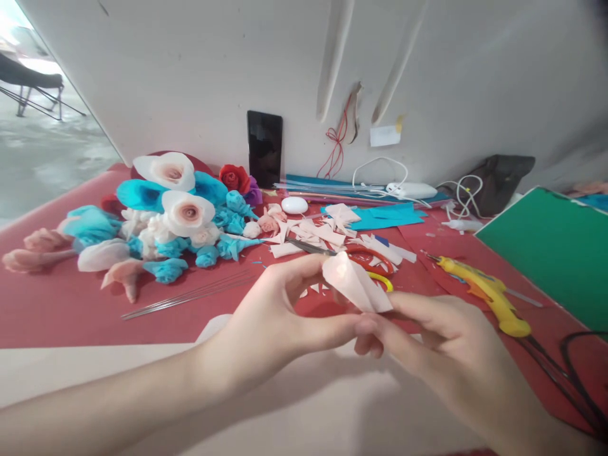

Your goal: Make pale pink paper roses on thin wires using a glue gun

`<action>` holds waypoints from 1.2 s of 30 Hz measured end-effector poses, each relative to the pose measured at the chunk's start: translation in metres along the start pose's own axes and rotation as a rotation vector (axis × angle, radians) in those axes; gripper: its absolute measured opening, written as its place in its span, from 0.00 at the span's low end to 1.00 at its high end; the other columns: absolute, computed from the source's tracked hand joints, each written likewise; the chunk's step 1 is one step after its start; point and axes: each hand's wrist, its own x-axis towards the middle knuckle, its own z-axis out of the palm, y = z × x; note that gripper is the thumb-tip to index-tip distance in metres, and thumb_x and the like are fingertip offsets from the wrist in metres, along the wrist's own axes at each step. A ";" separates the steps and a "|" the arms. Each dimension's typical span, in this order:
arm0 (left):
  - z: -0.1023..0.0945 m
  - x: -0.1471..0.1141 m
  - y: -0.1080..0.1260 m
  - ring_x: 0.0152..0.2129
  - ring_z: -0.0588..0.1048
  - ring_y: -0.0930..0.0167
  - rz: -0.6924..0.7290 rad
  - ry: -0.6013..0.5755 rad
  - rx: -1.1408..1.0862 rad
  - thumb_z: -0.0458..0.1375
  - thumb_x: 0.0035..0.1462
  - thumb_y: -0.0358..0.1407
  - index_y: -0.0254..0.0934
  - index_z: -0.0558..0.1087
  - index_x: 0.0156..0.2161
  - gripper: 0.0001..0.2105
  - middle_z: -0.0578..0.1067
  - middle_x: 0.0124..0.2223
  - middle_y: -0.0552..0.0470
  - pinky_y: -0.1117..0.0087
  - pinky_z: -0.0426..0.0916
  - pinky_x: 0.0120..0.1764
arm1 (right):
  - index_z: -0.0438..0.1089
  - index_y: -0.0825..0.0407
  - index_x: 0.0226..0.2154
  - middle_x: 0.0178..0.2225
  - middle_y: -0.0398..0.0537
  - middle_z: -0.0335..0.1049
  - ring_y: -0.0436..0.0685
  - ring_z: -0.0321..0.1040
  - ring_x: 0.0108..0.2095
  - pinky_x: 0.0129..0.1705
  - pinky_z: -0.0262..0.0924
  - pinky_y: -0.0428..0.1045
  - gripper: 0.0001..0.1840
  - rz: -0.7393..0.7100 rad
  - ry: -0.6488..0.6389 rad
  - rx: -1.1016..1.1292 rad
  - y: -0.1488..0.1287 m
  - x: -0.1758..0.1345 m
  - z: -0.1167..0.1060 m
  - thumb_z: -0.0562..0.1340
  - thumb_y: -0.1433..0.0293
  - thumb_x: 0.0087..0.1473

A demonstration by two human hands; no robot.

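Observation:
A pale pink paper flower piece (355, 284), cupped at the top and folded toward its base, is held up in front of me. My left hand (294, 310) grips it from the left, the index finger behind it and the thumb below. From the right, my right hand (427, 335) pinches its base, and both thumbs meet there. Just beyond the piece lie scissors (368, 258) with red and yellow handles, partly hidden by it. Pink paper scraps (318, 234) are scattered around the blades.
Finished paper flowers (187, 212) are heaped on the left, with thin wires (185, 296) in front. A yellow glue gun (489, 294) lies at right beside a green board (555, 253). A phone (265, 149) leans on the wall. Blue paper (387, 216) lies behind the scraps.

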 end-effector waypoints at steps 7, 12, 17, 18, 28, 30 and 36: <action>-0.003 -0.001 -0.003 0.29 0.72 0.73 -0.077 -0.043 -0.011 0.57 0.54 0.31 0.39 0.76 0.30 0.05 0.74 0.30 0.56 0.75 0.67 0.35 | 0.68 0.53 0.22 0.21 0.41 0.68 0.47 0.66 0.24 0.22 0.58 0.37 0.14 -0.003 -0.068 0.035 0.003 0.001 -0.001 0.56 0.66 0.56; -0.002 -0.001 -0.003 0.31 0.71 0.71 -0.053 -0.028 -0.024 0.59 0.53 0.33 0.36 0.76 0.28 0.05 0.73 0.29 0.53 0.73 0.68 0.36 | 0.69 0.53 0.23 0.22 0.43 0.67 0.49 0.67 0.26 0.22 0.59 0.38 0.15 0.015 -0.148 0.027 0.005 0.003 -0.005 0.55 0.65 0.56; 0.002 -0.002 -0.002 0.26 0.72 0.74 -0.079 0.063 -0.120 0.63 0.47 0.31 0.36 0.78 0.27 0.01 0.71 0.30 0.54 0.75 0.71 0.31 | 0.71 0.53 0.25 0.25 0.43 0.70 0.51 0.69 0.29 0.25 0.62 0.39 0.13 -0.019 -0.164 0.054 0.005 0.005 -0.005 0.55 0.67 0.56; 0.002 -0.002 -0.002 0.25 0.72 0.74 -0.089 0.086 -0.138 0.64 0.46 0.30 0.36 0.78 0.27 0.01 0.70 0.31 0.54 0.75 0.71 0.30 | 0.72 0.52 0.26 0.26 0.43 0.71 0.51 0.70 0.30 0.27 0.62 0.39 0.12 -0.031 -0.163 0.068 0.005 0.005 -0.004 0.55 0.68 0.55; 0.002 -0.002 -0.003 0.27 0.73 0.74 -0.089 0.107 -0.065 0.63 0.46 0.29 0.38 0.79 0.28 0.03 0.72 0.30 0.54 0.76 0.71 0.32 | 0.71 0.52 0.27 0.26 0.40 0.71 0.49 0.69 0.30 0.31 0.62 0.39 0.10 -0.029 -0.166 0.094 0.007 0.004 -0.005 0.56 0.69 0.55; 0.000 -0.002 -0.003 0.27 0.72 0.74 -0.073 0.060 -0.022 0.62 0.49 0.29 0.38 0.78 0.29 0.04 0.73 0.28 0.55 0.77 0.69 0.32 | 0.71 0.52 0.25 0.26 0.41 0.71 0.49 0.69 0.29 0.29 0.61 0.39 0.12 0.002 -0.182 0.080 0.007 0.004 -0.006 0.56 0.67 0.56; -0.004 0.001 -0.003 0.30 0.74 0.75 -0.082 -0.036 -0.007 0.59 0.52 0.28 0.40 0.77 0.29 0.06 0.76 0.29 0.57 0.80 0.68 0.35 | 0.70 0.53 0.24 0.23 0.42 0.69 0.48 0.66 0.26 0.26 0.58 0.40 0.16 0.098 -0.295 0.033 0.006 0.007 -0.014 0.54 0.64 0.57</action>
